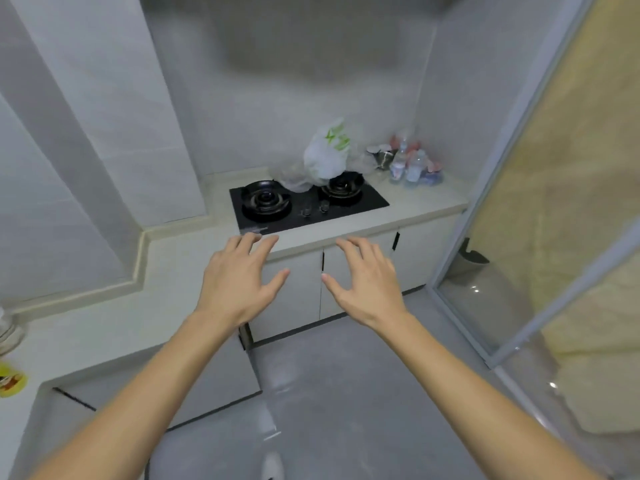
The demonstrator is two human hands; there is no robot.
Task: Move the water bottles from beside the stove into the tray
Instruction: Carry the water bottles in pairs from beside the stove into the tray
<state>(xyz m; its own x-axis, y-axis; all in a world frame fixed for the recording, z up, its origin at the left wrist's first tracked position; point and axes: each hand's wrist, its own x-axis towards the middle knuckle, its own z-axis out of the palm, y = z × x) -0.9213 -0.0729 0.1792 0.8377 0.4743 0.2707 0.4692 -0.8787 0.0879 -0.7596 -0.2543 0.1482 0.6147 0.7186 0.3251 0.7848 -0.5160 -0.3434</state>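
Several clear water bottles (410, 164) with pale labels stand in the far right corner of the counter, to the right of the black two-burner stove (304, 202). My left hand (239, 277) hovers open, palm down, in front of the counter's front edge below the stove. My right hand (367, 277) hovers beside it, also open with fingers spread. Both hands hold nothing and are well short of the bottles. No tray shows in this view.
A white plastic bag (327, 154) and a crumpled clear bag (294, 178) sit on the stove. A metal bowl (382, 155) stands next to the bottles. The pale counter (426, 199) runs in an L to the left. A glass sliding door (540, 209) closes the right side.
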